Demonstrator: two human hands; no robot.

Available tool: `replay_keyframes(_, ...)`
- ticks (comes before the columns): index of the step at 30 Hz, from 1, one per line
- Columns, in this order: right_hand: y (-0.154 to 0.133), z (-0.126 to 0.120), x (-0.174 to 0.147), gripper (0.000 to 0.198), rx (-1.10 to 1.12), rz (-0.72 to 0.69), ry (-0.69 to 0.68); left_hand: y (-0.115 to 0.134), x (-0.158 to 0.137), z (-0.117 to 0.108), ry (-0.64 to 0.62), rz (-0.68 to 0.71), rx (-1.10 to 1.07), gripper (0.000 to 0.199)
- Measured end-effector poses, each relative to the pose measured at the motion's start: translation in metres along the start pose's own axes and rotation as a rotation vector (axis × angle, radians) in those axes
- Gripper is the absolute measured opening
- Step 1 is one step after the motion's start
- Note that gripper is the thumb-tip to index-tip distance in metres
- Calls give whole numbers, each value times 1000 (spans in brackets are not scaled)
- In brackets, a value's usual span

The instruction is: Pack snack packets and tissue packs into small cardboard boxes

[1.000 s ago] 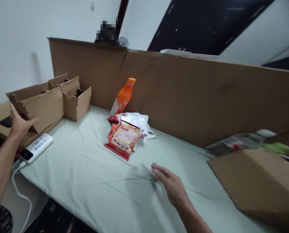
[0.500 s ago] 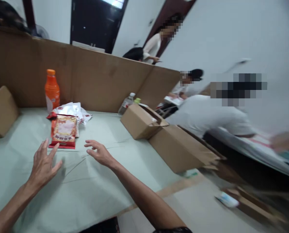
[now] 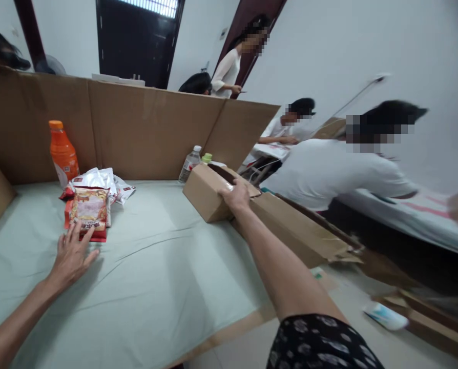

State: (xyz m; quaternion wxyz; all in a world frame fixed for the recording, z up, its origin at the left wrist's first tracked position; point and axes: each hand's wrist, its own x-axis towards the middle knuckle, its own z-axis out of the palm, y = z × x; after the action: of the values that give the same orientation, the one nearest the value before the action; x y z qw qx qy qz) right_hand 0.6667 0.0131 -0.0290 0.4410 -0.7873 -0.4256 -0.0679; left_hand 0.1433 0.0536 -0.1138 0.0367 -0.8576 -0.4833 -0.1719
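My left hand (image 3: 72,259) is open, palm down, with its fingertips at the lower edge of a red and yellow snack packet (image 3: 89,206). Whether they press on the packet I cannot tell. Behind it lie several silvery-white packets (image 3: 98,178), partly covered by it. An orange bottle (image 3: 64,158) with an orange cap stands at their back left. My right hand (image 3: 236,197) is at the near rim of a small open cardboard box (image 3: 205,192), thumb on the outside and fingers bent over the edge. What the box holds is hidden.
A clear bottle (image 3: 189,164) and a green-capped one (image 3: 206,158) stand behind the box. A longer cardboard box (image 3: 286,225) adjoins it on the right. A cardboard wall (image 3: 152,133) closes off the back of the pale green tabletop (image 3: 148,287). Several people sit or stand beyond.
My right hand has moved right, from beside the snack packet to the rim of the small box. My left hand stays by the packet. The view has shifted slightly.
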Motion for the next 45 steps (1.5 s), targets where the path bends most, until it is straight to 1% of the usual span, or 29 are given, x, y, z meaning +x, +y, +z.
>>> replay_keyframes(2,-8,7,-4,31,43,37,-38,1,-16,-7,17,16,-2,63)
replay_keyframes(4,-18,6,-22,26,81,23,-102,2,-30,-15,62,49,-44,66)
replay_keyframes(6,-30,-7,-52,25,123,-23,-175,7,-42,-22,121,100,-125,71)
replay_keyframes(8,-44,-27,-91,26,160,-70,-244,16,-54,-31,153,148,-223,80)
replay_keyframes(10,-60,-53,-134,23,221,-163,-320,30,-66,-44,129,176,-313,85)
replay_keyframes(12,-79,-79,-174,15,313,-334,-419,46,-79,-61,88,194,-414,88)
replay_keyframes(14,-98,-101,-204,12,412,-526,-541,61,-91,-79,54,206,-531,91)
replay_keyframes(16,-116,-118,-220,14,506,-662,-703,72,-101,-95,50,216,-660,92)
replay_keyframes(17,-124,-123,-223,19,567,-705,-806,76,-104,-101,66,221,-724,91)
replay_keyframes(19,-137,-128,-221,38,692,-727,-1001,80,-109,-111,131,241,-832,81)
replay_keyframes(20,-143,-128,-218,47,720,-700,-1061,82,-110,-115,175,262,-874,72)
replay_keyframes(21,-149,-127,-215,52,705,-657,-1091,83,-111,-118,216,290,-907,62)
replay_keyframes(22,-155,-124,-211,52,644,-613,-1104,83,-112,-121,247,327,-932,53)
replay_keyframes(24,-170,-115,-206,43,435,-579,-1127,85,-115,-125,279,411,-953,41)
replay_keyframes(25,-178,-109,-206,43,323,-610,-1157,86,-116,-127,282,442,-953,39)
replay_keyframes(26,-186,-102,-208,49,218,-672,-1193,86,-118,-128,276,465,-946,38)
replay_keyframes(27,-195,-94,-212,57,116,-752,-1225,86,-120,-129,271,478,-933,40)
replay_keyframes(28,-203,-86,-217,61,10,-838,-1245,86,-122,-129,274,483,-914,41)
replay_keyframes(29,-210,-77,-224,56,-103,-913,-1244,85,-124,-129,283,473,-887,42)
replay_keyframes(31,-220,-62,-239,27,-294,-1023,-1223,84,-127,-126,318,433,-815,38)
replay_keyframes(32,-221,-56,-246,14,-351,-1054,-1203,84,-128,-125,341,411,-781,33)
replay_keyframes(33,-221,-53,-251,11,-374,-1071,-1176,83,-128,-124,357,390,-751,29)
replay_keyframes(34,-218,-52,-255,14,-360,-1078,-1142,83,-128,-123,365,375,-729,26)
replay_keyframes(36,-209,-56,-256,19,-250,-1073,-1056,85,-129,-123,370,371,-706,23)
replay_keyframes(39,-196,-73,-248,29,14,-1019,-888,89,-129,-125,384,374,-683,20)
replay_keyframes(41,-191,-84,-242,33,172,-940,-801,91,-130,-126,444,367,-648,19)
replay_keyframes(43,-189,-89,-238,31,283,-794,-759,90,-132,-126,514,328,-599,18)
replay_keyframes(45,-188,-91,-235,26,378,-579,-756,86,-135,-125,547,277,-580,18)
